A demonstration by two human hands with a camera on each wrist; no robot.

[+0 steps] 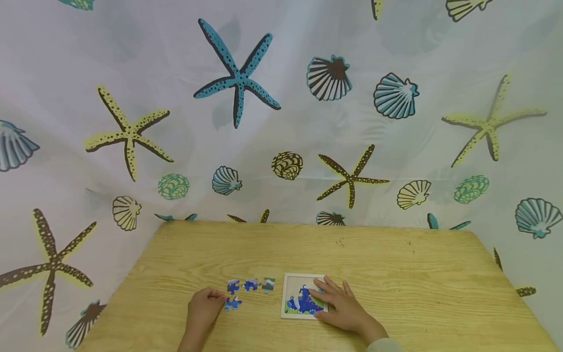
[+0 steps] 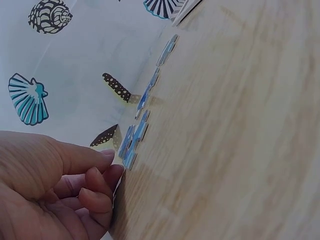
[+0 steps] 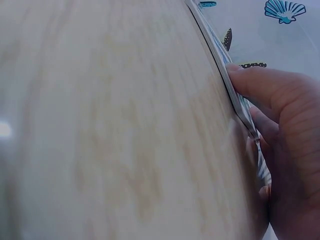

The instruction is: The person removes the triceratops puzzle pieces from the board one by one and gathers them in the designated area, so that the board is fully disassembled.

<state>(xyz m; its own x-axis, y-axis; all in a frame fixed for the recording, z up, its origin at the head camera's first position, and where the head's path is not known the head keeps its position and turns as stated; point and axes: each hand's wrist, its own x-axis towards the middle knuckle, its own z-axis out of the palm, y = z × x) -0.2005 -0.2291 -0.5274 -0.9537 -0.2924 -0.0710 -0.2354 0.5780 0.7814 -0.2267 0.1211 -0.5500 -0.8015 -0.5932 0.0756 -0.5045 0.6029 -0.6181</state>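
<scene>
A square jigsaw tray (image 1: 303, 275) with a pale frame lies flat on the table, partly filled with a blue and green picture. My right hand (image 1: 345, 305) rests on its right side, fingers spread over the picture. In the right wrist view the thumb (image 3: 255, 85) lies on the tray's edge. To the tray's left, my left hand (image 1: 204, 308) has its thumb and curled index finger at the left edge of a blue jigsaw piece (image 1: 233, 303). Whether it pinches that piece is unclear. Just beyond lie more jigsaw pieces (image 1: 250, 285) in a row.
A wood-grain table (image 1: 418, 274) carries everything. Behind it and along both sides hangs a pale cloth (image 1: 281, 132) printed with starfish and shells. One loose piece (image 1: 268, 284) lies close to the tray's left edge.
</scene>
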